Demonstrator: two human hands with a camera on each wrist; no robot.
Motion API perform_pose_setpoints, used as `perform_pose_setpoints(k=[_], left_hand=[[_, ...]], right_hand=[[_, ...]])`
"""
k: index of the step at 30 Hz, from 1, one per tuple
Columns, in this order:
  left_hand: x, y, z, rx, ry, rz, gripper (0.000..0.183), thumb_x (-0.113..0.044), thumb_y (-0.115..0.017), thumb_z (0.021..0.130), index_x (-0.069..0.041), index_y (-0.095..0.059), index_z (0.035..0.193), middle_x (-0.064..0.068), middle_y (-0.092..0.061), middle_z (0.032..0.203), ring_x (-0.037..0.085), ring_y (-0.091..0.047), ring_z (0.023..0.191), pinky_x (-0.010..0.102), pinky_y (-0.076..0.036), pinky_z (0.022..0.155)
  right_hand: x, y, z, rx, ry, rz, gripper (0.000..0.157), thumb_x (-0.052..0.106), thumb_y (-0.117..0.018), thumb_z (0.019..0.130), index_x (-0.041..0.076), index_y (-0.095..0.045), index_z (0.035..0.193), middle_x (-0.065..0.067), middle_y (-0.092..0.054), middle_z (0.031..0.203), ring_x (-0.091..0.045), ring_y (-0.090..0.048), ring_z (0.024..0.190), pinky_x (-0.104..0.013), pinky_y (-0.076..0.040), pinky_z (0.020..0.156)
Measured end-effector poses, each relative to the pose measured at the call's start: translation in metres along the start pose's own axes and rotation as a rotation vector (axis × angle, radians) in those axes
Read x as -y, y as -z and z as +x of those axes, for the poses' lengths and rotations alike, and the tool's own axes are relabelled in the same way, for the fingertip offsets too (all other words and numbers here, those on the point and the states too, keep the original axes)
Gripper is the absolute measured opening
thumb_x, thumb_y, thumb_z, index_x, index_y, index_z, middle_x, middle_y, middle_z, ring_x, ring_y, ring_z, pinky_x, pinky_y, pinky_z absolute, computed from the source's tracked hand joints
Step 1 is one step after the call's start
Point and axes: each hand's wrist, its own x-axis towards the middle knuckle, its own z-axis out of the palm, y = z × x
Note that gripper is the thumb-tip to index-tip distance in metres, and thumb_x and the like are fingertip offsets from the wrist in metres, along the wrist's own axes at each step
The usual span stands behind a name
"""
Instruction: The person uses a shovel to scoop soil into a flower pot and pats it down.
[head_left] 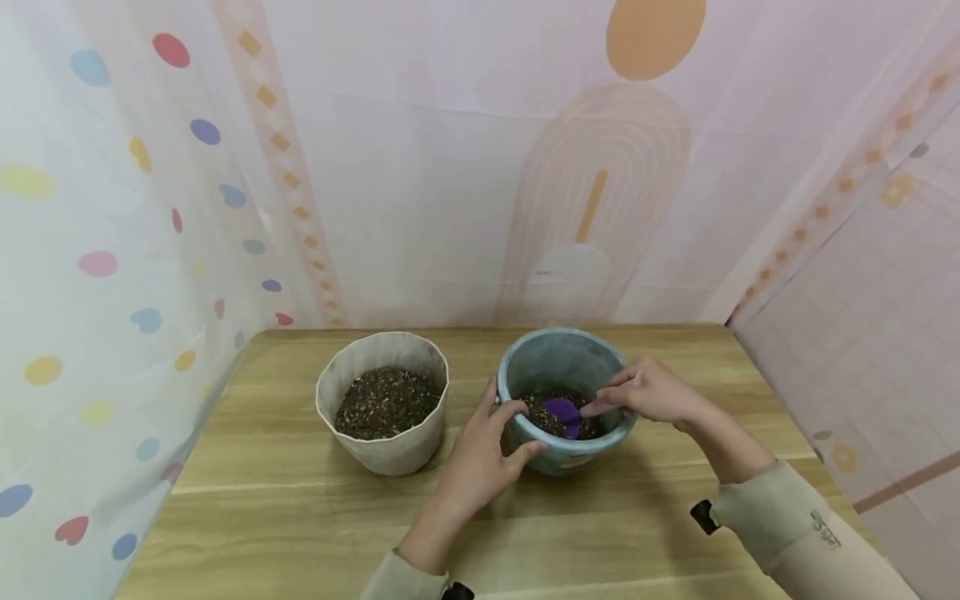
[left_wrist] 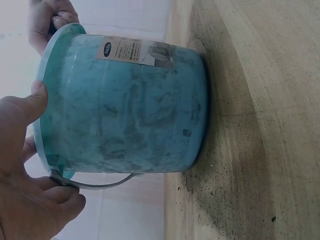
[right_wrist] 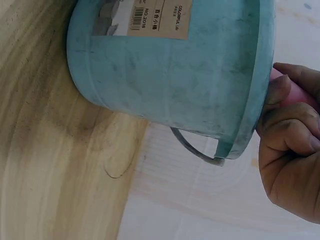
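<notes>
A blue bucket (head_left: 573, 457) with dark soil (head_left: 534, 410) inside stands on the table, smudged and labelled on its outer wall. My left hand (head_left: 480, 454) grips its rim from the left, thumb outside and a finger over the edge; in the left wrist view the hand (left_wrist: 30, 170) also lies by the wire handle (left_wrist: 107, 186). My right hand (head_left: 651, 392) reaches over the right rim and holds a small trowel by its pink handle (right_wrist: 295, 92). The trowel's purple blade (head_left: 564, 417) sits in the soil, its edge partly covered.
To the left of the bucket stands a whitish pot (head_left: 408, 450) with a wavy rim, holding more dark soil (head_left: 386, 404). Soil crumbs (left_wrist: 212, 205) lie on the wood-grain table (head_left: 285, 517) beside the bucket. A patterned curtain (head_left: 420, 167) hangs behind the table.
</notes>
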Motion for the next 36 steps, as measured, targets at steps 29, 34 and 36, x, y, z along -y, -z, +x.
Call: perform_pose_setpoints(k=[29, 34, 36], left_hand=[[0.004, -0.004, 0.0, -0.036, 0.005, -0.039, 0.052, -0.05, -0.078, 0.085, -0.021, -0.064, 0.127, 0.019, -0.023, 0.165, 0.047, -0.036, 0.142, 0.065, -0.04, 0.106], [0.004, -0.004, 0.0, -0.024, 0.01, -0.034, 0.054, -0.048, -0.078, 0.086, -0.019, -0.064, 0.129, 0.019, -0.023, 0.165, 0.046, -0.035, 0.143, 0.067, -0.037, 0.106], [0.004, -0.003, 0.001, -0.023, 0.009, -0.028, 0.053, -0.048, -0.078, 0.086, -0.02, -0.064, 0.128, 0.019, -0.023, 0.165, 0.046, -0.036, 0.143, 0.067, -0.037, 0.106]], right_hand=[[-0.038, 0.008, -0.028, -0.065, 0.014, 0.527, 0.037, 0.019, -0.046, 0.109, -0.008, -0.068, 0.121, -0.004, -0.077, 0.106, -0.012, -0.009, 0.04, -0.036, -0.006, 0.04], [-0.041, 0.008, -0.031, -0.074, 0.025, 0.565, 0.036, 0.018, -0.046, 0.109, -0.008, -0.068, 0.121, -0.003, -0.076, 0.11, -0.011, -0.011, 0.04, -0.037, -0.005, 0.041], [-0.042, 0.009, -0.032, -0.071, 0.037, 0.573, 0.036, 0.02, -0.047, 0.109, -0.007, -0.07, 0.119, -0.003, -0.076, 0.111, -0.011, -0.011, 0.04, -0.037, -0.005, 0.041]])
